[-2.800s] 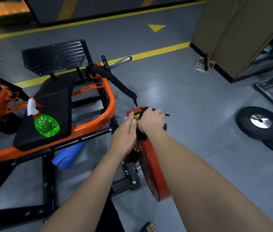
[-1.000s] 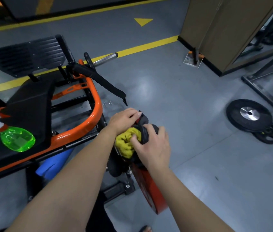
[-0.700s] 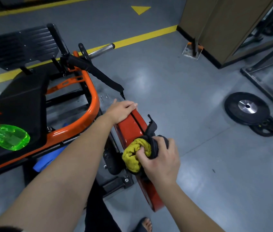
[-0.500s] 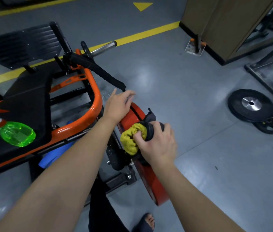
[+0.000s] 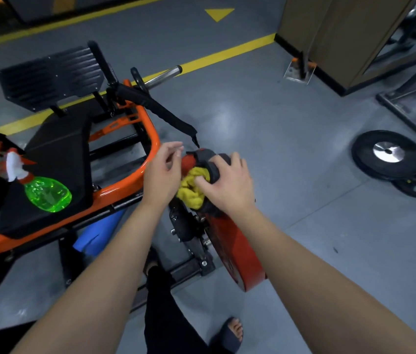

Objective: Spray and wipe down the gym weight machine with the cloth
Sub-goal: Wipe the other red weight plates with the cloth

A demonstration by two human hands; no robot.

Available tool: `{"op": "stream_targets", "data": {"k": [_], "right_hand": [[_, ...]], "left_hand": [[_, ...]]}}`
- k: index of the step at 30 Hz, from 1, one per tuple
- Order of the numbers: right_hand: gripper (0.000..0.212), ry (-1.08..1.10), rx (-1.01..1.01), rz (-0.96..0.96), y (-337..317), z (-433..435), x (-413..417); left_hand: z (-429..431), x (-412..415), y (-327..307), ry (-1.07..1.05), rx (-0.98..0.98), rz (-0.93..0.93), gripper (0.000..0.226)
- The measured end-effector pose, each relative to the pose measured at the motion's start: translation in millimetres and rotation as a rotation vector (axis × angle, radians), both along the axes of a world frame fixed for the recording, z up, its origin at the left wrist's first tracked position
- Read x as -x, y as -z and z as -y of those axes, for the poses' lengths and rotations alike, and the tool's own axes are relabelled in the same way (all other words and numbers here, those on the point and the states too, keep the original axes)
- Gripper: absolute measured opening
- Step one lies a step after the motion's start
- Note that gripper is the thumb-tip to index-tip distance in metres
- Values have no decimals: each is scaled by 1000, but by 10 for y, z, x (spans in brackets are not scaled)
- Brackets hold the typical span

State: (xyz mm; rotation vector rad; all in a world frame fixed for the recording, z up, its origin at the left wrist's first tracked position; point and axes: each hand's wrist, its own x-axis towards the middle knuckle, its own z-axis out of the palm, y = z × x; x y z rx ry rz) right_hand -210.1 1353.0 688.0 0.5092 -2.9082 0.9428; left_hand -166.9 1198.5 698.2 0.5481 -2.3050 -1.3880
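Observation:
The weight machine has an orange frame [image 5: 148, 159] and a black seat pad [image 5: 56, 159]. A red weight plate [image 5: 237, 249] stands on edge at its right side. My right hand [image 5: 227, 185] grips a bunched yellow and dark grey cloth [image 5: 191, 187] and holds it on the top rim of that plate. My left hand [image 5: 163, 172] hovers just left of the cloth with fingers loosely bent, holding nothing. A green spray bottle [image 5: 46, 192] with a white and orange trigger lies on the seat pad.
A black footplate [image 5: 51, 75] and a chrome bar [image 5: 163, 75] stand at the machine's far end. A black strap [image 5: 166, 116] hangs toward the plate. A blue roll [image 5: 97, 236] lies under the frame. Black weight plates [image 5: 390, 159] lie on the floor at right. My sandalled foot [image 5: 232, 330] is below.
My right hand slid the cloth back up the plate's rim toward its top. My left hand lifted off the plate and now hovers beside the cloth.

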Motion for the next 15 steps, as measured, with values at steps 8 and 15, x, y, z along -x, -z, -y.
{"op": "stream_targets", "data": {"k": [8, 15], "right_hand": [[47, 179, 198, -88, 409, -836, -879], [47, 224, 122, -90, 412, -824, -868]], "left_hand": [[-804, 157, 286, 333, 552, 284, 39], [-876, 74, 379, 275, 653, 189, 36]]}}
